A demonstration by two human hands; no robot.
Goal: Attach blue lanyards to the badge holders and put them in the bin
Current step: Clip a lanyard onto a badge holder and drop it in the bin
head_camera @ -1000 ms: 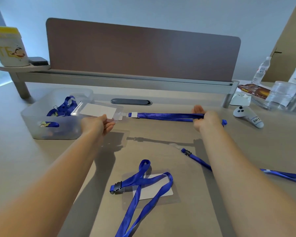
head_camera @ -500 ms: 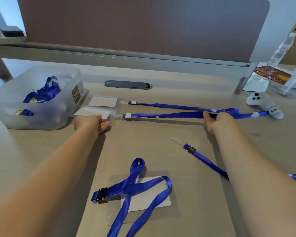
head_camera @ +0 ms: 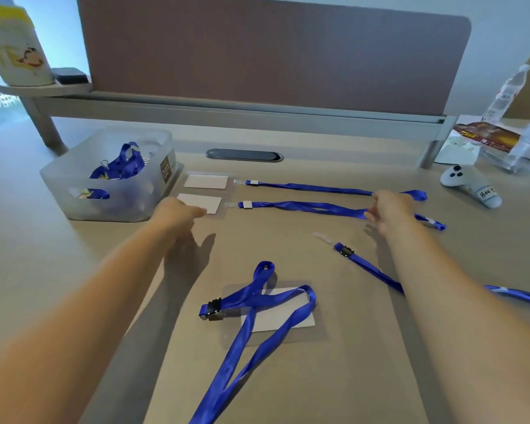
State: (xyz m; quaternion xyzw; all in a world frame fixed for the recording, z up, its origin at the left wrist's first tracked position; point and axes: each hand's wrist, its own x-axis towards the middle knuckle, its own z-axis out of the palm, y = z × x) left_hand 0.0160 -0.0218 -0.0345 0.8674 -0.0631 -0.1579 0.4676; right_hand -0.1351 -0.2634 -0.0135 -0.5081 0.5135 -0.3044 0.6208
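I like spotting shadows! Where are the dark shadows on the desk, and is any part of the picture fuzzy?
In the head view, a dark shadow lies on the desk under and beside the left hand and forearm; a fainter one sits under the right hand. The water bottle at the right edge looks blurry, and the wide lens makes both arms look stretched.
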